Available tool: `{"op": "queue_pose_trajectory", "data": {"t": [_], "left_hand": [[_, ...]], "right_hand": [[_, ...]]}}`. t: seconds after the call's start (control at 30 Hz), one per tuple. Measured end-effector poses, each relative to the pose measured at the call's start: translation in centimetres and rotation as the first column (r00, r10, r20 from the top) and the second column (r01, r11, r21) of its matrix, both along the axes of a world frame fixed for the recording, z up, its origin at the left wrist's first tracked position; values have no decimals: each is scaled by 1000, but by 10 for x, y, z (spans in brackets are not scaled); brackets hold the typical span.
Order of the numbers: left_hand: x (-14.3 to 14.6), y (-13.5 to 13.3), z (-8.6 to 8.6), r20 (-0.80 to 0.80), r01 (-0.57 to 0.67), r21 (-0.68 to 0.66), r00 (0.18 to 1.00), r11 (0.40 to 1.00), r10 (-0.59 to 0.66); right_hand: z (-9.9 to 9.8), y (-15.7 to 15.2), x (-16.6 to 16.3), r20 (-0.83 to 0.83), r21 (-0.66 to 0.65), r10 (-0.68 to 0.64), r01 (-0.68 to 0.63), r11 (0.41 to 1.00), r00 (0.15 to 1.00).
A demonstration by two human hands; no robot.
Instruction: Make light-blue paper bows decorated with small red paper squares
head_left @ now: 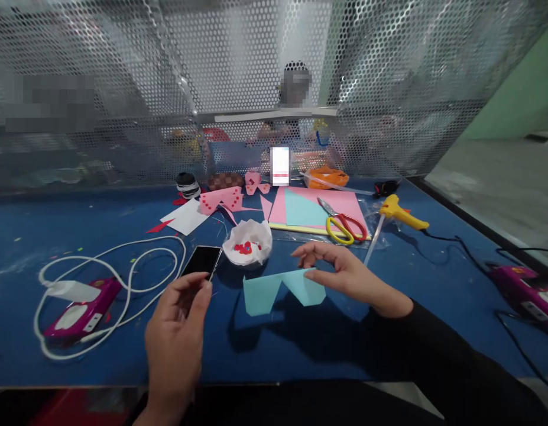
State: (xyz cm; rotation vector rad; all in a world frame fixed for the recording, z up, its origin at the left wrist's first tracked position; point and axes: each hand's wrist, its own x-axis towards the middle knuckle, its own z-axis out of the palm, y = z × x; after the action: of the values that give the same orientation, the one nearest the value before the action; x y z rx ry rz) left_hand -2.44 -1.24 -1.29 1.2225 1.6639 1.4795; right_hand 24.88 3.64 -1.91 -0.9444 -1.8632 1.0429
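My right hand [333, 269] pinches the upper right edge of a light blue paper glasses cutout [258, 296], which hangs above the blue table with its shadow beneath. My left hand [180, 331] is closed, thumb and forefinger tips together at the near end of a black phone [201, 260]. Whether those fingers touch the phone or hold something small is hard to see. Behind the cutout stands a white paper-lined bowl [247, 260] with small red pieces [246, 247] in it. Farther back are pink paper glasses [220, 202] with red dots.
Scissors [340, 225] with yellow and red handles lie on pink and blue paper sheets [302, 207]. A yellow glue gun [400, 213] is at right. White cable [129, 296] loops around a purple power strip [85, 307] at left. Perforated metal mesh [238, 59] rises behind, a person beyond it.
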Motion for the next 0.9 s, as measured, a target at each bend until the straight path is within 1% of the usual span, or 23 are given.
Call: {"op": "queue_pose_trajectory", "data": {"t": [0.03,0.07,0.1,0.13,0.17,0.2,0.23,0.27,0.3,0.33,0.37,0.4,0.43,0.47,0.5,0.53,0.6,0.7,0.77,0.83,0.9], "left_hand": [[3,0,5,-179,81,43,981,996,-72],[7,1,11,-322,217,62,928,974,-187],[13,4,17,-409,366,38,855,930,-320],[20,9,22,-445,475,-19,784,880,-433],[27,14,26,-428,557,-101,723,824,-542],[34,20,29,-357,627,-188,674,756,-647],[40,26,31,-239,679,-251,647,690,-724],[44,32,30,-99,718,-284,638,636,-764],[48,37,29,35,737,-285,647,613,-762],[50,40,27,122,739,-272,662,617,-739],[51,42,24,188,724,-252,687,642,-702],[51,43,20,233,699,-234,715,676,-659],[51,43,17,270,671,-220,740,709,-616],[51,42,14,316,646,-213,756,733,-574],[51,40,11,367,628,-213,761,748,-535],[51,39,8,416,619,-218,758,754,-503],[54,37,3,499,624,-233,735,746,-459],[59,42,-4,570,639,-245,703,729,-425],[59,47,-6,590,644,-247,693,724,-415],[57,49,-4,601,648,-249,686,720,-410],[53,49,3,633,647,-252,673,720,-384]], "right_hand": [[2,-1,-1,15,-3,18,-18,1000,1000],[4,-3,-3,34,-4,44,-44,999,998],[7,-4,-5,61,2,77,-78,997,995],[11,-5,-8,98,19,111,-113,993,989],[14,-6,-10,141,45,140,-148,988,980],[18,-6,-11,181,78,159,-175,981,971],[21,-6,-13,212,116,159,-187,976,964],[23,-5,-13,226,163,133,-172,971,965],[25,-4,-13,221,217,77,-126,968,972],[25,-4,-13,190,268,-11,-41,962,982],[24,-4,-12,137,300,-121,75,951,983],[22,-4,-11,69,294,-230,201,934,971],[19,-5,-10,7,253,-317,305,918,949],[15,-6,-10,-37,185,-369,369,911,929],[11,-7,-10,-57,111,-385,389,914,921],[6,-9,-11,-60,51,-371,374,926,927],[-3,-10,-16,-44,-8,-311,311,950,949],[-11,-8,-23,-23,-44,-269,268,962,963],[-12,-5,-25,2,-50,-252,252,966,968],[-10,-2,-22,53,-37,-241,243,969,969],[-7,-1,-13,122,1,-270,272,962,955]]}}
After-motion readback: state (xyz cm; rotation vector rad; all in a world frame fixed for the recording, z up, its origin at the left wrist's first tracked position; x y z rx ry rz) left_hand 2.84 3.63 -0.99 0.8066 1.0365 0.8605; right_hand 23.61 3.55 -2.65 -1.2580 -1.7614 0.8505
